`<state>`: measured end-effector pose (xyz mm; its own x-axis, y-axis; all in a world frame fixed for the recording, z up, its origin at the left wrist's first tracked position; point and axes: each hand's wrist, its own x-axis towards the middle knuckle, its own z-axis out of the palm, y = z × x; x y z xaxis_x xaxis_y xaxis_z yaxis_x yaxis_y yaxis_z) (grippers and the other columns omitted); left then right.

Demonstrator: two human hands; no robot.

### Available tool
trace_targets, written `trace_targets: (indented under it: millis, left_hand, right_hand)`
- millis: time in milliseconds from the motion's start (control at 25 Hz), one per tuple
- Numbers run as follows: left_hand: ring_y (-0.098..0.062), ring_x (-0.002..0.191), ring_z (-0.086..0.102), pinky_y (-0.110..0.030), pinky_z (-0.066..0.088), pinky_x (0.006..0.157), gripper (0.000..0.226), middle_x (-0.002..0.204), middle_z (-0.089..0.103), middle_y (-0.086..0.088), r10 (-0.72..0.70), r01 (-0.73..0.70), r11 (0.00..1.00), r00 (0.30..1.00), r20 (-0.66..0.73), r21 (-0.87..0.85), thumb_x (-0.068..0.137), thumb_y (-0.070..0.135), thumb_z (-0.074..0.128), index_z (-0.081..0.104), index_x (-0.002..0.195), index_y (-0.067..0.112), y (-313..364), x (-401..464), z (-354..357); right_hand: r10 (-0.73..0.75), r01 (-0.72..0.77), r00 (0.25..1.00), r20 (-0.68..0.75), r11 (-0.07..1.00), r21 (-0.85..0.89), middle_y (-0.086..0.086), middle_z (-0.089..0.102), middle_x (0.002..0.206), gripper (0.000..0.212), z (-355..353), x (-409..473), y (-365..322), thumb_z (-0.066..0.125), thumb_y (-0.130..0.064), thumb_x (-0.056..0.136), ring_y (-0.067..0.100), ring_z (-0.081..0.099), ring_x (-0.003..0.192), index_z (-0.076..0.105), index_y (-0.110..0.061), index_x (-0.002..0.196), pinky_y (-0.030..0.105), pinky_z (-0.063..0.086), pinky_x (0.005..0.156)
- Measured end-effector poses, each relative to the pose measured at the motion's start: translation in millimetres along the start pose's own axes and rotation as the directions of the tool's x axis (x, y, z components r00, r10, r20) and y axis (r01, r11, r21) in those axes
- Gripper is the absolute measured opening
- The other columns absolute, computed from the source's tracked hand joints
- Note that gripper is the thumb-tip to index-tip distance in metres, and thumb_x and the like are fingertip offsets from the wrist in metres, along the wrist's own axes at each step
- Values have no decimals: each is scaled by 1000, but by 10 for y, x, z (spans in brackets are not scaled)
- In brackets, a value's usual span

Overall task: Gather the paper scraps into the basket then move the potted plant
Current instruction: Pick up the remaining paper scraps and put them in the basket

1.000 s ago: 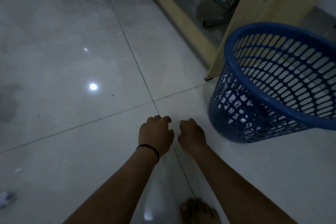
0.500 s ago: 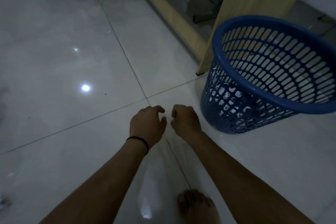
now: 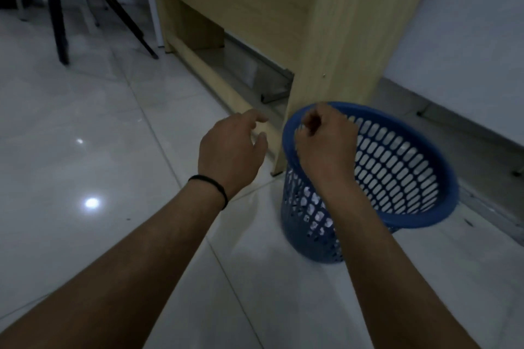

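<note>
Glossy tiled floor (image 3: 85, 127) carried the blue basket (image 3: 397, 167) at three o'clock, where the right hand (image 3: 323, 139) hovered over its rim, fingers (image 3: 310, 122) curled apparently pinching scraps for dropping, while the left hand (image 3: 229, 147) hung relaxed, empty.

An office or study room is suggested: a light wooden desk (image 3: 326, 22) is set on glossy white floor tiles (image 3: 85, 127), black chair legs (image 3: 56, 14) are seen left of it, and a blue waste-paper basket (image 3: 397, 178) at its foot.

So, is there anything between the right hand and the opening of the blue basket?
Nothing visible. The right hand, fingers curled, is over the near rim of the blue basket, whose mouth is open. The left hand is off to the side.
</note>
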<state>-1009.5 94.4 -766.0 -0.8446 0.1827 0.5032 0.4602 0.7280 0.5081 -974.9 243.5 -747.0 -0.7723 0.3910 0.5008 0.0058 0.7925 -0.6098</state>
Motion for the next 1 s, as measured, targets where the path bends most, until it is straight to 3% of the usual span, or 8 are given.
trace_targets:
  millis: [80,160,240,320,400,600,720,1000]
  left_hand:
    - [-18,99,62,-31,49,83,28,110,68,1,41,-41,999,999,29,-3,94,32,57,62,121,27,53,-14,44]
    - [-18,98,61,-30,48,82,29,110,68,1,42,-42,999,998,37,-3,93,34,57,62,121,27,72,-54,107]
    - [-16,94,62,-25,44,80,29,112,68,4,-15,16,1000,999,36,-11,94,36,57,62,121,30,7,-134,136]
    - [-14,96,62,-22,41,79,30,116,67,6,-86,86,996,996,32,-6,94,37,56,61,123,31,-112,-247,89]
    - [-14,102,61,-24,42,81,31,118,66,7,-157,156,987,988,15,27,95,39,56,59,125,32,-326,-398,-45]
    - [-15,104,60,-28,44,85,30,116,66,7,-335,339,937,940,-61,83,93,36,58,59,123,32,-972,-905,-612]
    - [-15,97,62,-25,44,82,33,117,66,6,-469,485,870,870,-150,93,93,36,59,59,125,30,-1423,-1441,-1036]
    - [-24,108,57,-37,48,92,37,114,65,-4,-771,806,589,540,-337,-55,90,32,57,59,127,25,-1877,-2878,-1946]
  right_hand:
    - [144,-120,980,137,978,-170,2,69,97,17,-102,10,151,60,-5,89,14,59,81,68,-15,101,22,41,66]
    - [169,-114,963,213,962,-247,0,70,107,24,-102,-84,147,63,-13,90,10,54,82,69,-19,113,20,40,68]
    - [68,-21,977,204,974,-225,0,71,105,22,2,-221,-35,62,-22,93,11,56,82,70,-20,114,23,43,71]
    - [-59,91,982,182,980,-177,0,69,115,29,180,-366,-206,59,-27,95,16,62,101,67,-20,122,32,49,90]
    - [-157,186,963,218,975,-119,-1,65,127,35,416,-516,-353,56,-30,95,16,58,117,64,-21,128,41,44,106]
    - [-330,358,859,390,934,0,-3,65,130,42,1077,-1032,-762,41,-29,94,17,58,121,62,-25,131,49,39,109]
    - [-439,446,774,457,889,100,-2,62,135,43,1419,-1491,-1147,44,-26,96,18,56,125,57,-25,137,49,38,111]
    - [-620,621,448,644,734,276,4,62,134,46,1710,-2576,-1958,45,-31,96,24,57,123,56,-21,139,41,45,105]
